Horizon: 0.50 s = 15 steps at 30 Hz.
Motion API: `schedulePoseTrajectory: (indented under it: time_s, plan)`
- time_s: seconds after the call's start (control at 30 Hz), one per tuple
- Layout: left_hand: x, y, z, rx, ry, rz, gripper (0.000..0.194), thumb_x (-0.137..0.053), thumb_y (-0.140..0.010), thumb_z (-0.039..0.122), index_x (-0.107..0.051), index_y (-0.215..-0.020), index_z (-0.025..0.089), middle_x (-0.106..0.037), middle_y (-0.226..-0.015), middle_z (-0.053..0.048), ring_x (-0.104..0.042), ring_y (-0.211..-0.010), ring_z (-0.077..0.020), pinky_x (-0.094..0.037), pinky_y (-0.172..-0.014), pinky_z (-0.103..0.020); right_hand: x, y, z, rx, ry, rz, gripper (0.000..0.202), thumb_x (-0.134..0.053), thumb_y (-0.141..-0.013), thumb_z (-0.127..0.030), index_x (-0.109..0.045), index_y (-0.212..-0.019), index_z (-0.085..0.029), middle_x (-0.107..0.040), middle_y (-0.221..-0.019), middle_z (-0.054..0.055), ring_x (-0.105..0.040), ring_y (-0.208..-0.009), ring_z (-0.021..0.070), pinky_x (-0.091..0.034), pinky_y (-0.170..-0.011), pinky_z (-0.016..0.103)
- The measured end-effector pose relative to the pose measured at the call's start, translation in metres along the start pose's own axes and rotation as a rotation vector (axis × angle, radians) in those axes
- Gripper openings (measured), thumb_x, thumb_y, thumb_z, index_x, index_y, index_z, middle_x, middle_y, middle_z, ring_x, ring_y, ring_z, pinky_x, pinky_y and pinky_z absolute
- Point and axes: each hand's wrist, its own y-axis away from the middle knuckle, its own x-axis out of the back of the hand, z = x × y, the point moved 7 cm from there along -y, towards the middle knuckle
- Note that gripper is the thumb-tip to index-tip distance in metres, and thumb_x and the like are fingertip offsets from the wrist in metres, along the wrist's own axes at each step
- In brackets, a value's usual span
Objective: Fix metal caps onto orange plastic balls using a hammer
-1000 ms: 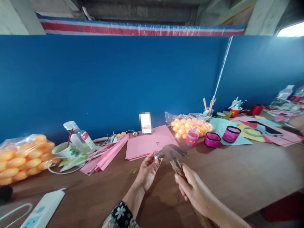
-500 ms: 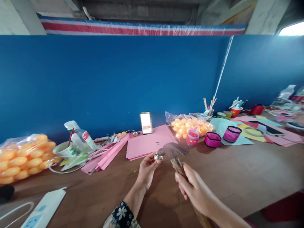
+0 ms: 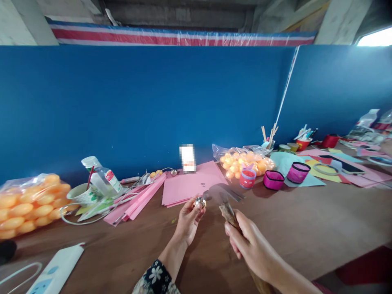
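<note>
Brown wooden table (image 3: 300, 228) carries a stack of flat pink paper sheets (image 3: 190, 183). Just in front, the right hand (image 3: 245, 239) grips the wooden handle of a metal-headed hammer (image 3: 228, 212), fingers curled, near the small shiny silver ball (image 3: 200, 202) pinched between the left hand's (image 3: 190, 218) thumb and fingers.

Left hand (image 3: 190, 218): reaching up from the near edge, thumb and fingertips pinching together at the far end, wrist bending slightly to the right. Left forearm (image 3: 173, 254) slanting toward near left, dark floral cuff covering its near part. Right hand (image 3: 245, 237): closing in a fist-like grip, thumb lying along the top, fingers curling beneath. Right forearm (image 3: 286, 267) running toward near right, bare. Hands staying apart.
</note>
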Motion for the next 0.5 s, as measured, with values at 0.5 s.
schedulePoseTrajectory:
  time_s: [0.5]
  plan:
    - [0.002, -0.002, -0.005, 0.049, 0.103, -0.005, 0.028, -0.065, -0.071, 0.019, -0.064, -0.099, 0.019, -0.070, -0.092, -0.005, -0.065, -0.083, -0.0139, -0.050, -0.078, -0.023, -0.005, -0.001, 0.009, -0.035, -0.023, -0.018, 0.020, -0.037, -0.089, -0.036, -0.037, -0.076, -0.021, -0.042, -0.052, -0.007, -0.042, -0.042, 0.0081, -0.035, -0.040, 0.018]
